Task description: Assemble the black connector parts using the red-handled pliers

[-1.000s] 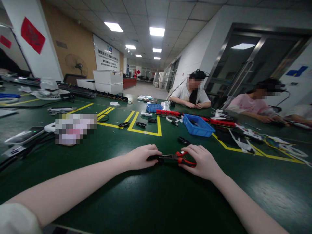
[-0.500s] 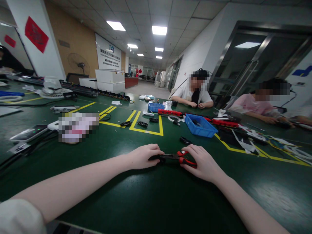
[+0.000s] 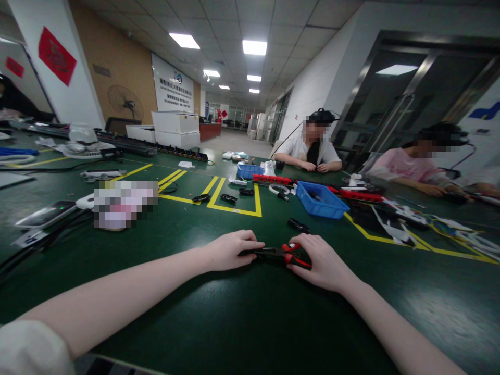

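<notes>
From the head camera, a pair of pliers (image 3: 279, 253) lies flat on the green table (image 3: 234, 323), just in front of the person, between the two hands. The tool has dark metal jaws pointing toward the person's left and red-and-black grips toward the right; the grips look rubbery and smooth, the metal dull.

The left hand (image 3: 228, 251) rests palm down at the jaw end, fingers curled over the tip so that whatever sits there is hidden; a small dark piece seems to be pinched under them, but I cannot tell what it is. The right hand (image 3: 322, 260) is clenched around the red handles, its fingers (image 3: 308, 245) wrapped over the top and the thumb beneath, so only a short stretch of red shows between hand and pivot. Both forearms lie low along the tabletop, which is glossy and throws back the ceiling lights.

Just beyond the pliers a small black part (image 3: 299, 225) lies alone. Farther off stands a blue plastic bin (image 3: 321, 202), shallow and rectangular, beside yellow tape lines (image 3: 234, 200) that mark out boxes on the surface. More small black parts (image 3: 228, 198) lie inside one box. Across the table two other people (image 3: 308, 151) sit with their own hands on the tabletop, well apart from this work.
</notes>
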`<state>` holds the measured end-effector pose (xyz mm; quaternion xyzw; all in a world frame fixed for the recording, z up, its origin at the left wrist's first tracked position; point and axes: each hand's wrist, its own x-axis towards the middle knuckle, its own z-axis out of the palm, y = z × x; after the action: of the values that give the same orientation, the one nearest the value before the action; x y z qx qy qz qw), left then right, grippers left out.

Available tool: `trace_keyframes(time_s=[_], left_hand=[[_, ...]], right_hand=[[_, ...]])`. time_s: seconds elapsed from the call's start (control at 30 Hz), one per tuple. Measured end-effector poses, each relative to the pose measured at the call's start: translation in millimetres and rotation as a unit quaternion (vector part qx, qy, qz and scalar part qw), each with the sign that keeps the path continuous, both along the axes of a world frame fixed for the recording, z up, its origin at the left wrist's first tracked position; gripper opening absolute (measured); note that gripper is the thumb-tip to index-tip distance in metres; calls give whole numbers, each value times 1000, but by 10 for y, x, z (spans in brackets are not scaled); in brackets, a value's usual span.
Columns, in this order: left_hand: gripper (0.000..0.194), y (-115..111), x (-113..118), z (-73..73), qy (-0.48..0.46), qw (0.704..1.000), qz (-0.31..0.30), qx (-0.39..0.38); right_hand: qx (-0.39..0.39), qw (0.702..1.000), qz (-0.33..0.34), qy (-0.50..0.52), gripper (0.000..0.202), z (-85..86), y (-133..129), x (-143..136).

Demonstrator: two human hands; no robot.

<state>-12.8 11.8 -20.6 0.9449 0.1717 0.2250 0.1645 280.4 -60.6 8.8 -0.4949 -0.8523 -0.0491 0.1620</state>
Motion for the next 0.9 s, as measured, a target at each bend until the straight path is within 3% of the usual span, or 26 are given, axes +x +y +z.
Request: trace_keyframes(time_s=[0.43,0.67,0.9], left_hand=[[40,-5,-12,15,-11,1000,-2,-22],[34,-5,-11,24,-13,999,9,49],[33,-22,-16,25,-8,1000,3,-2]], right_hand=[[-17,1000,13,11,32,-18,0,-34],[28,999,18,-16,33,3,12,-49],[35,999,20,-23,33,-1,15,-56]])
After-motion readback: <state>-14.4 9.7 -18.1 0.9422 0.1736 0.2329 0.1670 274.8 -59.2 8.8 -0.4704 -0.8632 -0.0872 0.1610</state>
